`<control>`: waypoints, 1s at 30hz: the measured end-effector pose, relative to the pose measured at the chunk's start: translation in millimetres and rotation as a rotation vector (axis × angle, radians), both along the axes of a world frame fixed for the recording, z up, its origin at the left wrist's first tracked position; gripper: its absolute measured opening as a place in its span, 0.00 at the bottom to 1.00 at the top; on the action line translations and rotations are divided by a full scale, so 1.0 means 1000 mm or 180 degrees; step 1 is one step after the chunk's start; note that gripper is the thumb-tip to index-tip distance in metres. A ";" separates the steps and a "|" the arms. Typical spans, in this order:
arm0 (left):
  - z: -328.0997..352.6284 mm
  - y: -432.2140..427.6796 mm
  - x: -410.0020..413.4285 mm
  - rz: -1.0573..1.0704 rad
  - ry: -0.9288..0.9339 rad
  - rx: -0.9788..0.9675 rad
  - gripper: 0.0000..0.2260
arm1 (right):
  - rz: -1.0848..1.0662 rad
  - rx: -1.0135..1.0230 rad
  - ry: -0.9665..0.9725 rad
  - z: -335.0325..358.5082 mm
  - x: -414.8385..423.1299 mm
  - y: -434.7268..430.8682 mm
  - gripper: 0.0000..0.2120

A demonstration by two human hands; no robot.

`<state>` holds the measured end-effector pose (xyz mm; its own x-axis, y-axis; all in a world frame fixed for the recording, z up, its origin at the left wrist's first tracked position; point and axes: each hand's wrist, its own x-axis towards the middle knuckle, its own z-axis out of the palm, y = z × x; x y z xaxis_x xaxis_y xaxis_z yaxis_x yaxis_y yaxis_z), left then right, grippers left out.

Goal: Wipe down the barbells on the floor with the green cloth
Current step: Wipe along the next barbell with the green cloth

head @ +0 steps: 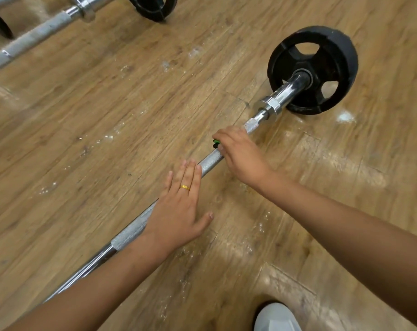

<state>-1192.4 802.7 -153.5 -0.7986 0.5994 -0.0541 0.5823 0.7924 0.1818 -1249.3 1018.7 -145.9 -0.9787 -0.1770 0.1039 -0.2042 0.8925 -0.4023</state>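
The right hand (238, 154) curls round the barbell (131, 229), gripping the green cloth (216, 141) (only a sliver shows); the left hand (179, 211) lies flat on it, fingers straight.

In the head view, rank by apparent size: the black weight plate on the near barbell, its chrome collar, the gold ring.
1. black weight plate
2. chrome collar
3. gold ring, clearly smallest even though nearer the camera
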 end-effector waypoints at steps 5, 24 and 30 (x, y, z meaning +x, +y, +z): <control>0.002 0.004 0.010 0.0006 -0.0093 0.0038 0.45 | 0.0137 0.0297 -0.0162 0.004 -0.003 0.025 0.17; 0.001 0.022 0.050 -0.0110 -0.0213 0.0089 0.46 | 0.0036 0.0362 -0.0240 0.012 0.037 0.039 0.15; -0.001 0.030 0.067 -0.0130 -0.0257 0.0047 0.45 | -0.0461 0.0278 -0.0193 0.014 0.038 0.063 0.15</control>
<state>-1125.1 832.4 -154.9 -0.7670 0.6324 -0.1084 0.5969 0.7652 0.2411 -1211.7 1081.8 -132.3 -0.9986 -0.0394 0.0343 -0.0486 0.9429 -0.3295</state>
